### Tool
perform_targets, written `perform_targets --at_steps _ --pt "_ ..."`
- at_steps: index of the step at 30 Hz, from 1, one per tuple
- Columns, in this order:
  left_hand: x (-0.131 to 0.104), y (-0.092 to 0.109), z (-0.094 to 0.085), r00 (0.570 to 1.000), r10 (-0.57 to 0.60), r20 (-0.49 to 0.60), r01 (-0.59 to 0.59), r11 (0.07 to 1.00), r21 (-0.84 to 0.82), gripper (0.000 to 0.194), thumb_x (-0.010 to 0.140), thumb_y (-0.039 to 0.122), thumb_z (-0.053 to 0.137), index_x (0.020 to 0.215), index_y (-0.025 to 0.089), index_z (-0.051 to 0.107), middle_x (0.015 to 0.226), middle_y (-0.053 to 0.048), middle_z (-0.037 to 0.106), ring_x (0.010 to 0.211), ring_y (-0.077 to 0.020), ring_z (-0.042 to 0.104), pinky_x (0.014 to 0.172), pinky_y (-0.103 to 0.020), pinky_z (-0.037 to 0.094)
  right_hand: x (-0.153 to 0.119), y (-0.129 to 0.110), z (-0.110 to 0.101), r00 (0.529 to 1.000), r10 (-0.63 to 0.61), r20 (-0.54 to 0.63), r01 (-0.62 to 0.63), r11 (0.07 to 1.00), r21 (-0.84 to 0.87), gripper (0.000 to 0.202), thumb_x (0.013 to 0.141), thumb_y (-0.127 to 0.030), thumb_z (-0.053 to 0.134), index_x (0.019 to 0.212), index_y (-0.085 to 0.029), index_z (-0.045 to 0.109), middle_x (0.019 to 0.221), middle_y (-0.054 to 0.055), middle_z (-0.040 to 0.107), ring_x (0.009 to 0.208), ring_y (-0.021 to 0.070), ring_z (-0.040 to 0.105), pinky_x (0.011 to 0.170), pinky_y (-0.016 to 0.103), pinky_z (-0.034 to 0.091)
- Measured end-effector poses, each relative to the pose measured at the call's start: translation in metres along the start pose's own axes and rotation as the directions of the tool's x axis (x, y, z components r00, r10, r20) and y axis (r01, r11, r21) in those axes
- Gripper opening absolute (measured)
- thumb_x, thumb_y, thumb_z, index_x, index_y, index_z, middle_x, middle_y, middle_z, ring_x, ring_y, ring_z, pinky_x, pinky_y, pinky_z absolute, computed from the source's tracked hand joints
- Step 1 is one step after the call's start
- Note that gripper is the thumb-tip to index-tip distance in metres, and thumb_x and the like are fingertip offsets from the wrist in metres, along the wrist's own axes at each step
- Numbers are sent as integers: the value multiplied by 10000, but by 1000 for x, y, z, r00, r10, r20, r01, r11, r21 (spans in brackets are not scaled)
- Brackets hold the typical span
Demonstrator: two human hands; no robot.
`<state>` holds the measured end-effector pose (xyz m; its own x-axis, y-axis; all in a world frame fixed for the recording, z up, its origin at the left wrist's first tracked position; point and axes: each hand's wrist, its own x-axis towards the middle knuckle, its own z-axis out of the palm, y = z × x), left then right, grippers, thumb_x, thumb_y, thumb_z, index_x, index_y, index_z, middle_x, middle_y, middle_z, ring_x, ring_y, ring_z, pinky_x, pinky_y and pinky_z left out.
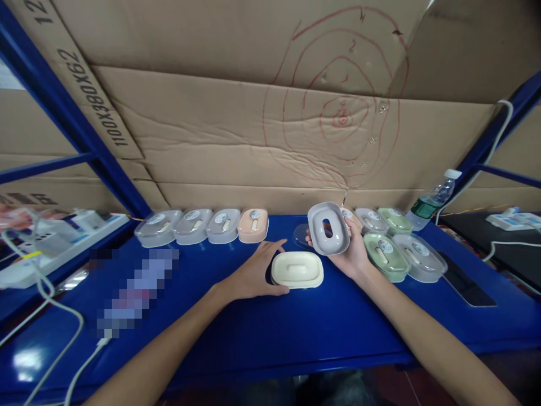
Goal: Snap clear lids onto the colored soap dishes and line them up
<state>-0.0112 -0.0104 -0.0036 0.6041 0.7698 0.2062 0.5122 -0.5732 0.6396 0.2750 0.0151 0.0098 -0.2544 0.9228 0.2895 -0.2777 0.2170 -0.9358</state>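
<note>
My right hand [353,252] grips a grey oval tray [338,243] with a slot in its middle, raised and tilted above the blue table. Beside it, my left hand [256,272] has its thumb and fingers spread around the left end of a cream oval dish [297,269] on the table. Whether those fingers touch the dish is hard to tell. A clear lid [301,235] lies partly hidden behind the grey tray.
Grey boxes [158,226] and a peach box [252,225] line the back left. Green [386,256] and grey boxes [419,258] stand at the right, near a bottle [434,201] and black phone [465,279]. A cable [82,332] crosses the left side.
</note>
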Motion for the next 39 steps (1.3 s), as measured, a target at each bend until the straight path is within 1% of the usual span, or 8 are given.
perform_targets --at_steps 3,7,12,16,18,21,25,39 --pt "-1 2 -2 1000 -11 0 11 1000 -2 1151 709 472 947 1659 286 326 1435 -137 567 1416 -403 496 1229 -655 370 -1 1 -3 998 23 61 -24 1000 13 864 1006 -812 225 1334 -168 699 1064 183 826 1091 398 774 990 652 581" --pt "-2 4 -4 1000 -24 9 24 1000 6 1134 714 467 943 1653 287 333 1434 -131 571 1421 -405 496 1236 -650 369 -3 0 -2 999 42 19 -42 999 11 814 1020 -781 261 1330 -169 700 1097 178 820 1113 405 765 962 646 594" --pt "-1 0 -4 1000 -20 14 20 1000 6 1167 712 469 952 1667 273 309 1443 -137 572 1443 -400 482 1265 -651 335 -9 -2 2 988 -139 -67 119 963 -242 603 987 -691 562 1346 -223 686 1213 125 792 1218 385 720 1048 587 570" --pt "-1 -4 -4 999 -32 20 32 999 -21 1267 701 526 964 1704 284 230 1548 -165 519 1519 -436 409 1264 -680 322 -16 -7 6 922 -299 244 386 689 -614 640 860 -510 842 1421 -275 640 1432 121 684 1319 358 650 1155 552 503" --pt "-2 -5 -4 998 -61 23 62 997 -36 1337 694 554 967 1726 279 163 1610 -192 471 1557 -458 361 1257 -699 321 -20 -6 9 877 -293 382 481 548 -685 701 837 -475 870 1463 -290 612 1436 126 665 1331 354 633 1158 552 498" --pt "-2 -8 -2 995 -97 25 98 995 -25 1377 681 566 974 1733 248 144 1693 -230 365 1593 -473 304 1265 -706 306 -23 2 14 854 -234 464 518 456 -724 774 812 -495 884 1499 -300 586 1440 129 639 1341 352 618 1148 552 510" --pt "-2 -10 0 998 -62 10 62 998 -11 1329 693 556 969 1727 260 188 1749 -222 277 1619 -467 261 1275 -710 290 -26 14 19 854 -190 484 517 416 -748 750 807 -520 884 1476 -303 624 1476 133 608 1352 359 604 1158 574 498" --pt "-4 -7 1 1000 -30 6 30 999 28 1227 731 539 942 1708 261 255 1718 -194 355 1592 -442 328 1276 -674 326 -26 23 19 837 -171 521 545 353 -760 607 801 -517 910 1339 -295 738 1489 135 622 1331 368 624 1147 602 497"
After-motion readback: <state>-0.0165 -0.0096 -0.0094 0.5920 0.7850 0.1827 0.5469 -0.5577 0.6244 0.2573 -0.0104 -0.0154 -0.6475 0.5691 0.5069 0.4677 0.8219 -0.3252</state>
